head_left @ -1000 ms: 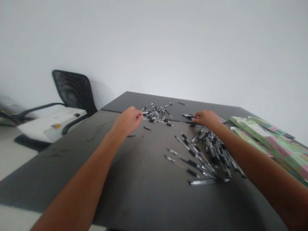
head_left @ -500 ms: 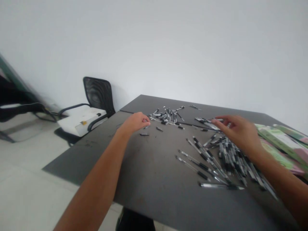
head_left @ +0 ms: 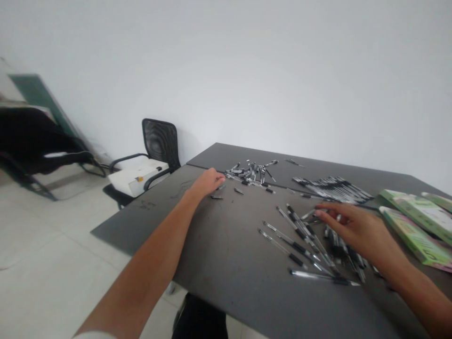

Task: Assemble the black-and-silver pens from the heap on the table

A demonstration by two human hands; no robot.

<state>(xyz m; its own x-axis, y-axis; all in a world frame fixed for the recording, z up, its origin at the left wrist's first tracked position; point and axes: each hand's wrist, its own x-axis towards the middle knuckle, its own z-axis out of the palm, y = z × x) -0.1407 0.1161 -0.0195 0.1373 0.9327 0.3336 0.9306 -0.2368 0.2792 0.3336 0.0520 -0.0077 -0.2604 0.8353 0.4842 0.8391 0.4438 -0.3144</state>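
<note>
My left hand (head_left: pixel 211 181) rests at the left side of a heap of small black and clear pen parts (head_left: pixel 253 172) that look like caps. Its fingers are curled together; what they hold, if anything, is hidden. Short loose pieces (head_left: pixel 238 191) lie just right of it. My right hand (head_left: pixel 348 221) is over a pile of clear pens with black grips (head_left: pixel 341 249), thumb and forefinger closed on a pen at the pile's far edge. Several pens (head_left: pixel 282 247) lie spread left of that pile. Beyond the hand, a row of pens (head_left: pixel 334 189) lies side by side.
Green and white flat boxes (head_left: pixel 411 235) lie at the right of the dark table (head_left: pixel 226 263). A black mesh chair (head_left: pixel 160 141) with a white box (head_left: pixel 137 178) on its seat stands left of the table. Another dark chair (head_left: pixel 31 136) is farther left. A white wall (head_left: pixel 268 80) rises behind.
My right hand has moved back from the row of pens to the near pile, uncovering the row. My left hand stays by the small heap. The view has swung slightly left.
</note>
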